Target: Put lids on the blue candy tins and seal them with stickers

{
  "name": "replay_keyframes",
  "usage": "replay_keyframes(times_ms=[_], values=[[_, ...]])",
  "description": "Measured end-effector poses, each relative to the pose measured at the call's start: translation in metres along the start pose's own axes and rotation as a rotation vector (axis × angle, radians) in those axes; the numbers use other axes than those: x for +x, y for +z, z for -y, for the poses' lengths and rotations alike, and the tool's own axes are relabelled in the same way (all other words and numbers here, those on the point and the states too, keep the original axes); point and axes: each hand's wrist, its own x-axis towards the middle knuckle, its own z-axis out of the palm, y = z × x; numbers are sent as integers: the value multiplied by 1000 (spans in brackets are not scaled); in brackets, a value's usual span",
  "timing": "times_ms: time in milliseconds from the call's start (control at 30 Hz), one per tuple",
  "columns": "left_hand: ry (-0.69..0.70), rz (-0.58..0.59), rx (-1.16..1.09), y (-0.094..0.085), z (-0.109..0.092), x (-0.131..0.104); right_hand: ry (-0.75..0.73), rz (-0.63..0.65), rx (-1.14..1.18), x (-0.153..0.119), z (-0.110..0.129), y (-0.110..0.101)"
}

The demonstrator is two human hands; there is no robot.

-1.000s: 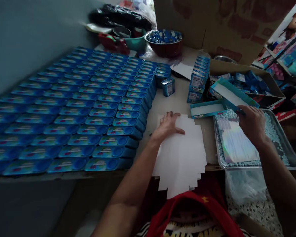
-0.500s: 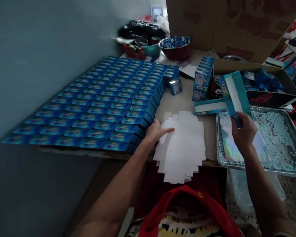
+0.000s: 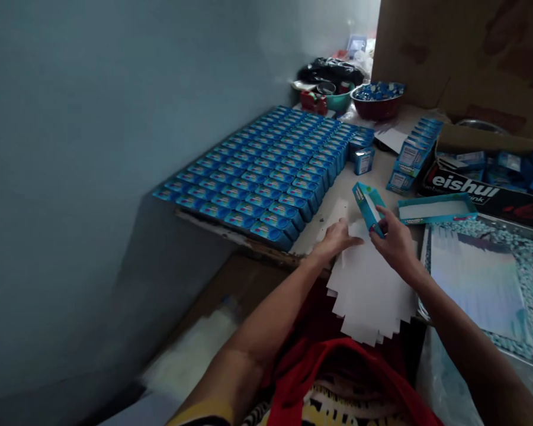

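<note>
White cut card sheets [image 3: 371,290] lie stacked at the table's front edge, partly overhanging it. On their upper left part rests my left hand [image 3: 337,238], thumb stretched out and fingers apart, with nothing seen in it. My right hand [image 3: 393,239] grips a shallow teal tray box [image 3: 368,204] with a white inside, tilted above the sheets. A second teal tray box [image 3: 437,208] lies to the right. Rows of small blue boxes [image 3: 266,171] cover the table's left part, and one blue box [image 3: 364,161] stands apart beside them.
A black carton [image 3: 459,188] of blue packets and stacked blue boxes [image 3: 411,155] stand at the right. A metal tray [image 3: 424,254] holds pale blue pellets and a shiny sheet [image 3: 475,284]. Farther back are a red bowl [image 3: 377,110] and a large cardboard panel [image 3: 462,53].
My right hand has brought the teal tray box left, from above the metal tray to above the white sheets. My left hand remains at the sheets. The view has turned left.
</note>
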Motion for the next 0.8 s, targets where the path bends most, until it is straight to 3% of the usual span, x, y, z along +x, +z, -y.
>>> replay_keyframes(times_ms=[133,267,400,500,567,667,733,800], values=[[96,-90,-13,-6,20,-25,-90,86,-193,60,13,56],[267,-311,19,-6,75,-88,-21,215,-311,106,28,101],[316,-771,103,-26,154,-149,-187,214,-212,88,59,115],[220,-1021,104,-65,200,-150,-381,201,-111,51,98,121],[213,-992,81,-96,212,-126,-448,229,-162,31,123,136],[343,-694,127,-131,207,-84,-440,266,-306,17,145,166],[423,-508,172,-141,202,-67,-418,271,-353,13,149,179],[466,-437,191,-141,204,-62,-410,261,-369,9,152,185]])
